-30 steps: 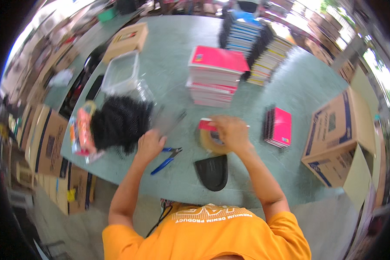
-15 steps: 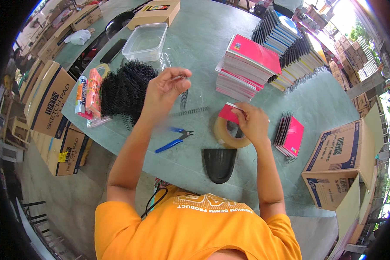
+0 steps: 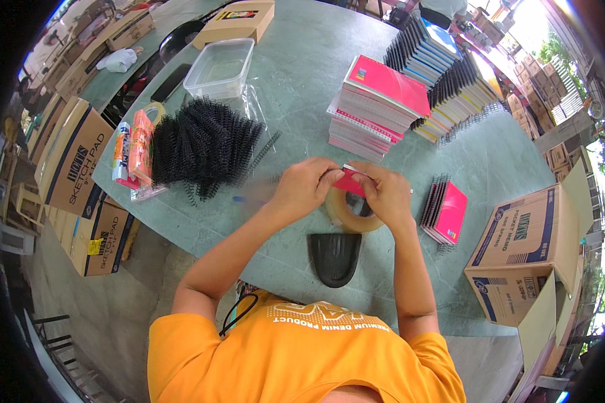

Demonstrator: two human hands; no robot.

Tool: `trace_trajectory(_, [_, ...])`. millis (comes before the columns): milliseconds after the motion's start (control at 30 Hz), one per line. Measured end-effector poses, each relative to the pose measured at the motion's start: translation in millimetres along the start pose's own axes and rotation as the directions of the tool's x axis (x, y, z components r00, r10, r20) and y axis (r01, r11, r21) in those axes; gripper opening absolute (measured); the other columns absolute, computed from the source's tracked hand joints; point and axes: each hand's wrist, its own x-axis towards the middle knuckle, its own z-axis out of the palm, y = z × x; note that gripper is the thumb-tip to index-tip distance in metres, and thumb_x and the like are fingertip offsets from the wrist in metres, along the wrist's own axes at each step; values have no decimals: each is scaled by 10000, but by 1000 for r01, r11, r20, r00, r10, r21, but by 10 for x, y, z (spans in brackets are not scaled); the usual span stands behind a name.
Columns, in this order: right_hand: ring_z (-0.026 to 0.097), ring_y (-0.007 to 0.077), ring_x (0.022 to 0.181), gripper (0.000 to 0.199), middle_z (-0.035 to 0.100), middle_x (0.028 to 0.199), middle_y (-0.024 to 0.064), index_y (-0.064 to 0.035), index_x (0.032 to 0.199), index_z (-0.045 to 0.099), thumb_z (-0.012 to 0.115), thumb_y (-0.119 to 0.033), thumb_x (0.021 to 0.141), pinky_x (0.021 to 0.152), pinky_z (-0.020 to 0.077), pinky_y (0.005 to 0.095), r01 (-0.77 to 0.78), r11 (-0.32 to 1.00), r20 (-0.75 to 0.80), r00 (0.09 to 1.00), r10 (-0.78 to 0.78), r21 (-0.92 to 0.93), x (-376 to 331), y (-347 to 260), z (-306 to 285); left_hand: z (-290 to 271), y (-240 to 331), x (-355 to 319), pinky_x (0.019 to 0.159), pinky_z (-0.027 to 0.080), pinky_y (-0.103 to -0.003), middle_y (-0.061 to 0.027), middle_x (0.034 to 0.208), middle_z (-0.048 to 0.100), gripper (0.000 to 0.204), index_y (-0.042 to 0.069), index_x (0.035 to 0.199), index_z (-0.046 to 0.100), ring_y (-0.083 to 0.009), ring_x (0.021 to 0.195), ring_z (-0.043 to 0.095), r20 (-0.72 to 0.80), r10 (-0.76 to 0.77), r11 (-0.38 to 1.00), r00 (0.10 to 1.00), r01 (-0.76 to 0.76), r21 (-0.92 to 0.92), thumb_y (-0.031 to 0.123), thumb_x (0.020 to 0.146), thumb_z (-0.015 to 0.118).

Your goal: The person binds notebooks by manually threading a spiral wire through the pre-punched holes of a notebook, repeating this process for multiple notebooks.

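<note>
A small red-covered notepad (image 3: 347, 183) is held just above a wide roll of clear tape (image 3: 343, 216). My right hand (image 3: 387, 195) grips its right side, thumb on the cover. My left hand (image 3: 307, 189) is closed at its left edge, thumb and finger pinched there; whether a wire coil is also between them I cannot tell. Left of that hand, a blurred blue handle of the cutting pliers (image 3: 247, 199) shows, the rest being covered. A large heap of black spiral coils (image 3: 205, 144) lies farther left, with one coil (image 3: 265, 149) sticking out at its right.
A black rounded tray (image 3: 335, 258) lies near the front edge. Finished red spiral notepads (image 3: 445, 209) stand to the right, before an open carton (image 3: 517, 245). Behind are a tall stack of red-covered pads (image 3: 383, 91), bound notebooks (image 3: 427, 50) and a clear plastic tub (image 3: 220, 67).
My left hand has come down and to the right, from raised beside the coil heap to the notepad's left edge. My right hand still holds the notepad in nearly the same place.
</note>
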Motion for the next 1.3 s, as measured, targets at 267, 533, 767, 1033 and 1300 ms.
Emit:
trace_trajectory(267, [635, 281, 744, 202, 660, 860, 115, -117, 992, 679, 598, -117, 808, 638, 484, 348, 89, 995, 53, 994, -92, 44, -12, 35, 9, -102, -12, 193, 542, 447, -318, -95, 600, 561, 321, -2, 879, 608, -150, 578, 567, 534, -618, 524, 577, 809, -268, 312, 903, 549])
trace_trajectory(533, [623, 294, 761, 185, 659, 836, 79, -112, 941, 644, 576, -65, 777, 655, 463, 422, 141, 989, 33, 990, -140, -49, -1, -3, 47, -156, -41, 202, 631, 468, -342, -140, 733, 613, 236, -16, 911, 603, -221, 663, 595, 268, -117, 987, 956, 142, -78, 215, 863, 604])
trace_trajectory(767, [626, 282, 751, 158, 664, 830, 63, -117, 952, 593, 626, -186, 813, 670, 458, 417, 115, 990, -169, 980, -100, 78, 28, 45, 219, -315, 71, 329, 693, 453, -371, -152, 855, 593, 216, 19, 959, 601, -288, 800, 573, 447, -248, 968, 859, 232, 90, 188, 825, 622])
trace_trajectory(1033, [629, 301, 757, 172, 649, 801, 92, -106, 952, 582, 610, -129, 785, 639, 478, 404, 150, 981, -109, 985, -137, 123, 64, -54, 214, -182, 47, 172, 663, 456, -398, -165, 722, 596, 291, 14, 966, 598, -342, 698, 590, 191, -4, 980, 982, -34, 195, 287, 874, 555])
trace_trajectory(1300, [616, 319, 773, 177, 646, 812, 115, -99, 946, 619, 590, -180, 791, 646, 471, 428, 109, 959, 279, 960, -33, -261, 88, -52, 37, -339, 4, 172, 646, 456, -392, -179, 719, 598, 293, 11, 976, 596, -332, 672, 592, 401, -199, 977, 894, 151, 150, 284, 877, 554])
